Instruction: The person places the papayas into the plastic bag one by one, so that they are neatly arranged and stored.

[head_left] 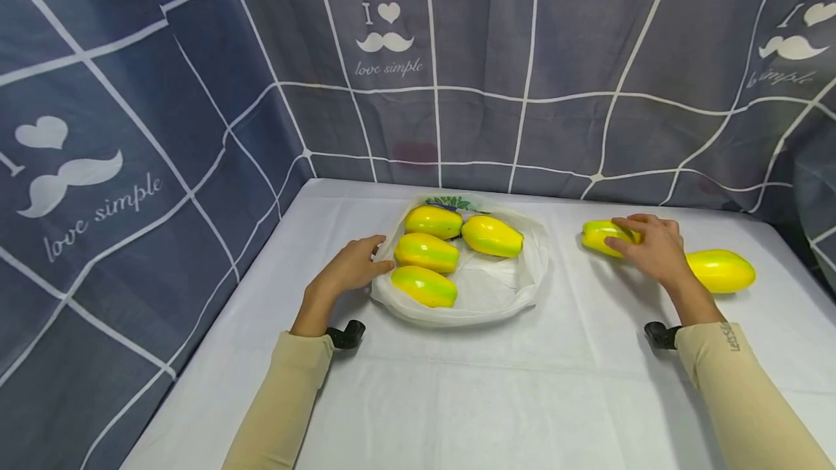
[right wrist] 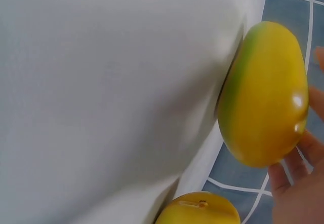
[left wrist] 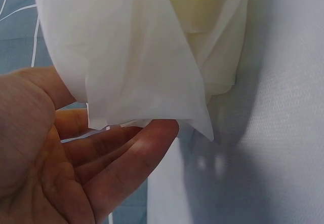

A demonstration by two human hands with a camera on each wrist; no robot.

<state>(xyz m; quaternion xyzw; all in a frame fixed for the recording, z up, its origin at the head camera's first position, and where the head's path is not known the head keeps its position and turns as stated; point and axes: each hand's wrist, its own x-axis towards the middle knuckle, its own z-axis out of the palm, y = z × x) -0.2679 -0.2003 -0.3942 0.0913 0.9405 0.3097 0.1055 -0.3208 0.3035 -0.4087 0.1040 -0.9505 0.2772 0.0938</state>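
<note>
On the left, a white plastic bag [head_left: 451, 318] lies spread wide on the table with several yellow-green papayas [head_left: 427, 252] inside. My left hand [head_left: 349, 263] is at the bag's left rim, fingers loosely extended. In the left wrist view, the bag's folds [left wrist: 142, 82] cover the thumb tip and some fingertips. Over on the right, my right hand [head_left: 653, 245] reaches over a papaya [head_left: 597, 236] that lies on the table. The right wrist view has fingers spread behind and beside this papaya [right wrist: 266, 97]; their contact with it is partly hidden.
Another yellow papaya [head_left: 721, 271] lies beside the right wrist. A white cloth covers the table [head_left: 509, 397]. Grey-blue checked curtains [head_left: 483, 122] hang along its back and left side. Dark wrist cameras [head_left: 347, 335] are strapped below both hands.
</note>
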